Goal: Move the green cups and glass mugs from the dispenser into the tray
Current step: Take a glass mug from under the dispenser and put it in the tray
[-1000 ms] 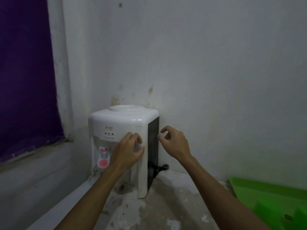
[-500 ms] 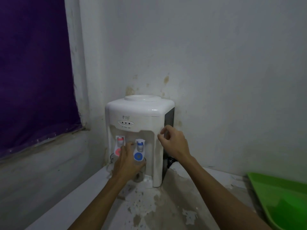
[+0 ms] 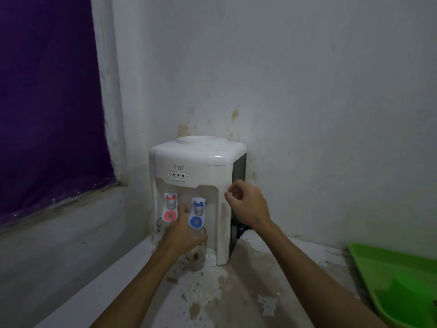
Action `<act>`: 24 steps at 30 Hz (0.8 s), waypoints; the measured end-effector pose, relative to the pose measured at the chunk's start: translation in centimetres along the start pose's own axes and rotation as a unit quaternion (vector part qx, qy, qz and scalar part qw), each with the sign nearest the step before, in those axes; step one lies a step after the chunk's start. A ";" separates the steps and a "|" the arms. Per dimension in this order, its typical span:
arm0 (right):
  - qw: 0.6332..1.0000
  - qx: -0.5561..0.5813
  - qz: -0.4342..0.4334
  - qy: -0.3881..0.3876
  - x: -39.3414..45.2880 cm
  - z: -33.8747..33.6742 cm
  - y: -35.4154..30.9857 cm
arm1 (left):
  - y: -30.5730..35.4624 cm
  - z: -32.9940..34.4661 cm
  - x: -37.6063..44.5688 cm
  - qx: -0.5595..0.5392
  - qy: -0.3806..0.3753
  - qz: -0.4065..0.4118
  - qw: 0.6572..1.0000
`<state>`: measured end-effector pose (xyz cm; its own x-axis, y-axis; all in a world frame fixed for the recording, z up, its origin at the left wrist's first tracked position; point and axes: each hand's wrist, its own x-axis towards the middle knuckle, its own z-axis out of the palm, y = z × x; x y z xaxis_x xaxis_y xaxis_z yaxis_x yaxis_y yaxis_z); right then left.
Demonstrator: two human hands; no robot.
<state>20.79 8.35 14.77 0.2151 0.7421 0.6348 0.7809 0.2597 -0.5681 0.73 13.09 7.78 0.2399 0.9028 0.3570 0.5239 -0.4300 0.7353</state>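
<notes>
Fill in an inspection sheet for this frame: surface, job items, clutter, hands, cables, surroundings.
Surface: pale counter, stained and flaking.
Job's things: white dispenser in the corner; glass mug under the blue tap; second glass under the red tap; green tray at right. Green cups: nothing seen.
Clutter: nothing seen.
Hands: left hand wrapped around the glass mug; right hand at the dispenser's side, fingers curled, holding nothing.
Cables: black cord behind the dispenser.
Surroundings: marked white wall, purple curtain.
</notes>
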 end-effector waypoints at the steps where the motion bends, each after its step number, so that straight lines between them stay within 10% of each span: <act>1: 1.000 0.001 0.002 -0.002 -0.1 -0.1 0.0 | 0.2 -0.3 -0.1 0.000 -0.008 -0.008 1.000; 16: 0.985 0.124 0.112 -0.049 -3.5 -5.9 2.9 | 10.7 0.1 -0.3 0.026 -0.122 0.070 0.990; 24: 0.857 0.392 0.329 -0.058 -7.1 -13.4 6.7 | 19.9 6.9 0.3 -0.077 -0.032 0.142 0.986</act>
<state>32.30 -3.50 13.46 0.3630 0.9317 0.0116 -0.1307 0.0632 -0.9894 16.91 4.86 18.57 0.4126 0.7421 0.5282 0.2989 -0.6581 0.6911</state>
